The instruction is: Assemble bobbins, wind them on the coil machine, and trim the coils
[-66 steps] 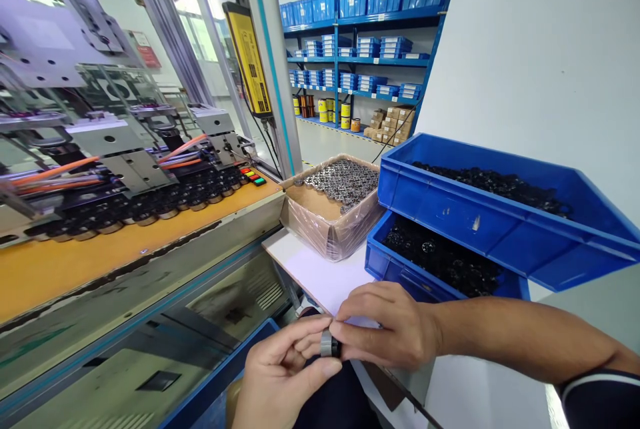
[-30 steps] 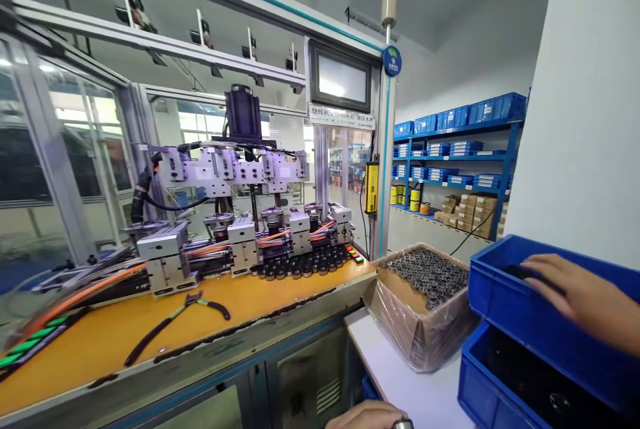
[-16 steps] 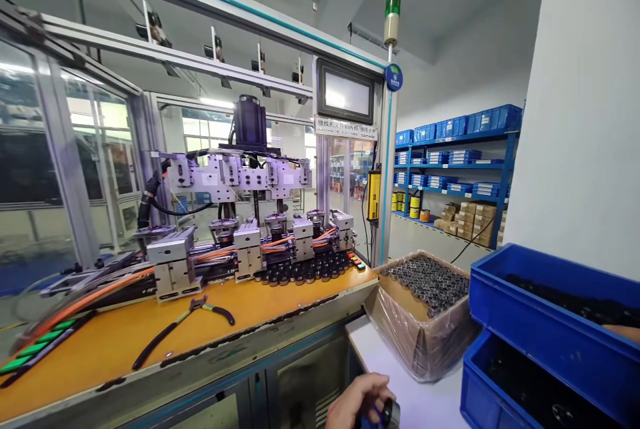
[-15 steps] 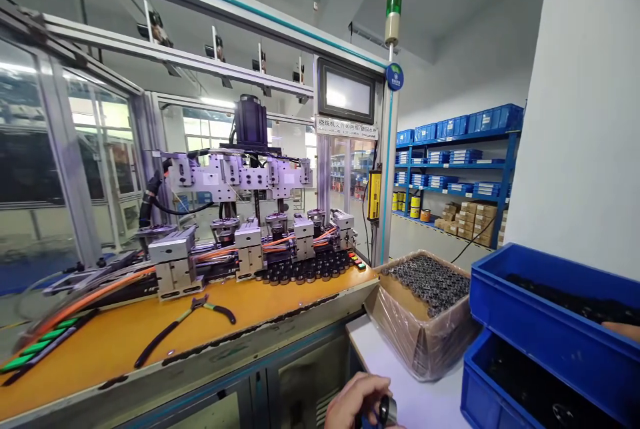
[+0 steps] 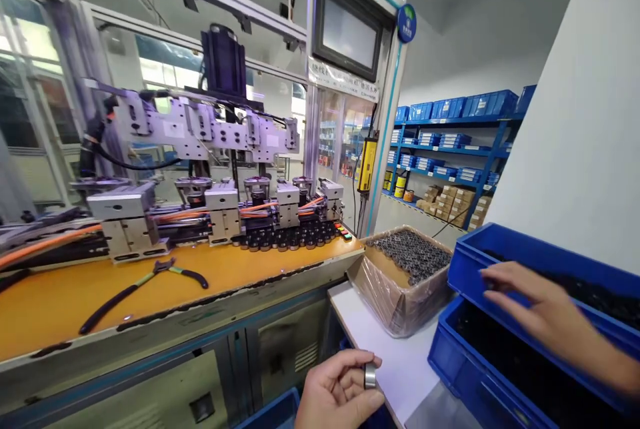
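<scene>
Silver part, orange-yellow worktop

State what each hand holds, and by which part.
Left hand: a metal ring, by its outer side. Right hand: seemingly a dark piece; blur hides the part gripped.

Well to the left of the left hand, pliers lie with handles spread on an orange bench. Ahead of that hand and higher, a screen sits above a printed sign, with a yellow box below. Far beyond both hands, blue shelves carry plastic bins above brown cartons. Beyond the right hand rises a white wall.
</scene>
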### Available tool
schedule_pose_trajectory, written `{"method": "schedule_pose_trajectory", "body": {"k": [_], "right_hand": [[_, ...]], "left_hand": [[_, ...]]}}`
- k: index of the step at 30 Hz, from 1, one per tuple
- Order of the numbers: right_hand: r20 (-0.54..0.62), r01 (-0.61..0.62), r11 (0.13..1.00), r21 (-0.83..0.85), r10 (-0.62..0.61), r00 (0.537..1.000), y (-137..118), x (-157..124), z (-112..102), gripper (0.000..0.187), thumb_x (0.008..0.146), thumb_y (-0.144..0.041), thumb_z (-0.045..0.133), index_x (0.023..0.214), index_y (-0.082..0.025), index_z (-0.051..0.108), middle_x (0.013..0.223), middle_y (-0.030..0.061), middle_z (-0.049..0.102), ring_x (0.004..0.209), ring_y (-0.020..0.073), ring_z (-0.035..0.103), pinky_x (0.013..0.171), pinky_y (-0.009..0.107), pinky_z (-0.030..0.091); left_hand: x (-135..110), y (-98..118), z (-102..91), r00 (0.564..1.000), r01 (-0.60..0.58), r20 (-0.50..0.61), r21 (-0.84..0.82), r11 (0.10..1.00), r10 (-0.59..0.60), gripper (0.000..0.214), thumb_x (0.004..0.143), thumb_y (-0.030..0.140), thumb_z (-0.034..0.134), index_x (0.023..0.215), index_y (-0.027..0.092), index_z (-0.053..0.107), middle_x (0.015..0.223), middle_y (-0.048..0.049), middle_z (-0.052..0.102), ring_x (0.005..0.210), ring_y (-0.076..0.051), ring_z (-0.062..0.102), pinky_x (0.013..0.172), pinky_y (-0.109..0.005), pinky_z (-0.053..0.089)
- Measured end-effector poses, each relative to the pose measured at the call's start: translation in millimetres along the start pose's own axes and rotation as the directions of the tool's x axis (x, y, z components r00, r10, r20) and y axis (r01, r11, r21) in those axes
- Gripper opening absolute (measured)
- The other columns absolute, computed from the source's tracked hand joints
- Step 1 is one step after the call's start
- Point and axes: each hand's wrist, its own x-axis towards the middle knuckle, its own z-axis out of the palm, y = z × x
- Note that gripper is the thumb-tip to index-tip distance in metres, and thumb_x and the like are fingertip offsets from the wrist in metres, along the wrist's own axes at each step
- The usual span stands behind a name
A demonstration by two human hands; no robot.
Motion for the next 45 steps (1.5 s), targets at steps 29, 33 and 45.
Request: {"method": "schedule_pose_trajectory", "body": {"k": [29,33,45], "right_hand": [[-0.188,0.368,0.793,0.486,-0.316,0.930,-92.5,-43.2,110.7,0.014,0.097,-0.026,0.060,0.101,-0.012,0.058,0.092,0.0089,0.066,0.083,0.0129,0.061,0.075,0.025,0.057],[-0.179,0.373,0.783,0.497,-0.329,0.927,-94.6,-43.3,109.1,0.020,0.097,-0.028,0.060,0.106,-0.011,0.057,0.092,0.0094,0.065,0.084,0.0134,0.062,0.076,0.025,0.057],[-0.214,0.447,0.793,0.415,-0.392,0.895,-94.9,-44.6,107.6,0.014,0.095,-0.022,0.062,0.102,-0.010,0.061,0.092,0.0096,0.065,0.082,0.0138,0.061,0.075,0.026,0.056]], "left_hand": [[-4.3,-27.1,49.5,0.980,0.178,-0.110,0.107,0.978,-0.167,0.040,0.041,0.031,0.098,0.076,0.022,0.081,0.061,-0.0003,0.075,0.063,-0.017,0.074,0.062,-0.019,0.059],[-6.1,-27.1,46.3,0.983,0.168,-0.099,0.107,0.980,-0.157,0.040,0.042,0.032,0.098,0.077,0.021,0.081,0.062,-0.0014,0.075,0.065,-0.019,0.075,0.064,-0.020,0.060],[-9.3,-26.5,37.2,0.991,0.121,-0.092,0.252,0.960,-0.101,0.045,0.042,0.037,0.097,0.079,0.020,0.081,0.074,-0.0068,0.080,0.071,-0.025,0.077,0.069,-0.029,0.063]]}}
